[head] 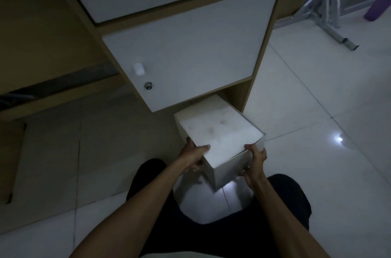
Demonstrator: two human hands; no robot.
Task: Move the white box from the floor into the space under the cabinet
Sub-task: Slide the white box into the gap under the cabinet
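A white box (218, 128) lies tilted, its far end inside the dark gap under the cabinet (186, 50) and its near end sticking out above the floor. My left hand (193, 157) grips the near left corner, thumb on top. My right hand (255, 159) holds the near right corner, thumb on the top edge. The cabinet has white doors in a wood-coloured frame, with a white knob (139, 69) and a small lock (148, 85) on the lower door.
Pale glossy floor tiles (317, 131) spread to the right, with a bright light reflection. A metal folding frame (330, 10) and a purple object (377, 9) stand at the back right. Flat brown cardboard (53, 152) lies on the floor at left. My dark-trousered knees flank the box.
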